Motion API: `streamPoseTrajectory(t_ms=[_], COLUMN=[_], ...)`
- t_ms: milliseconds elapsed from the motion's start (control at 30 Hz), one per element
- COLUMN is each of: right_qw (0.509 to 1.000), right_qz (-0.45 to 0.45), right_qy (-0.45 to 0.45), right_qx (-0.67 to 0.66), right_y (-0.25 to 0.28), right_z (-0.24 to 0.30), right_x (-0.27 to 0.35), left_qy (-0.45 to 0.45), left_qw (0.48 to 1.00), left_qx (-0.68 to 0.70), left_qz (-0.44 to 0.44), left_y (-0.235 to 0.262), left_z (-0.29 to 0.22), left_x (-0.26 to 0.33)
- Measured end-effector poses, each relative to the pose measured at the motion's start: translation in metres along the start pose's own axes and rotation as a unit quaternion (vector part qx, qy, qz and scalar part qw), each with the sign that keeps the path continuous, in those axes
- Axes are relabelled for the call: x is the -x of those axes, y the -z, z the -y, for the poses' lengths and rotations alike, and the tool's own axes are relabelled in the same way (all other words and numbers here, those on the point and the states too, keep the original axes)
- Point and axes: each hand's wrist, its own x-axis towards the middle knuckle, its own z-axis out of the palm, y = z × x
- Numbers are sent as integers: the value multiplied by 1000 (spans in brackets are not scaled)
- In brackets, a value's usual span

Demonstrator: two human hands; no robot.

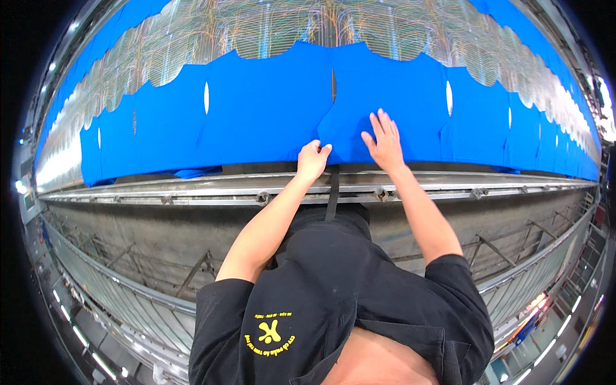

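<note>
A row of bright blue fabric pieces lies side by side on a long metallic printing table. My left hand pinches the lower edge of the blue piece right in front of me, fingers curled on the cloth. My right hand lies flat on that same piece, fingers spread and pressing down. A narrow gap separates this piece from the one to its left.
A metal rail with bolts runs along the table's near edge. A black strap hangs over the rail in front of my black shirt. Beyond the fabric, the shiny table surface shows thin coloured lines. Metal framework sits beneath.
</note>
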Motion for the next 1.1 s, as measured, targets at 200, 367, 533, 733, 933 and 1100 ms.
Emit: streamPoseTrajectory(t_ms=[200, 367, 533, 733, 933, 1100], right_qw=[996, 989, 991, 922, 917, 927], right_qz=[34, 85, 41, 187, 323, 335], right_qy=[3, 121, 77, -92, 98, -35], right_qx=[83, 25, -105, -325, -214, -164], right_y=[-29, -33, -36, 13, -5, 50], right_z=[19, 77, 88, 192, 303, 354], right_x=[-51, -7, 7, -7, 49, 105], left_qy=[-41, -40, -121, 26, -49, -114], left_qw=[997, 996, 989, 954, 871, 794], left_qx=[-15, 41, -45, 89, 219, 71], left_qz=[-65, -66, 68, 286, 437, 592], left_y=[-5, 25, 78, 153, 239, 266], left_z=[17, 4, 21, 72, 130, 113], left_x=[11, 45, 122, 128, 104, 103])
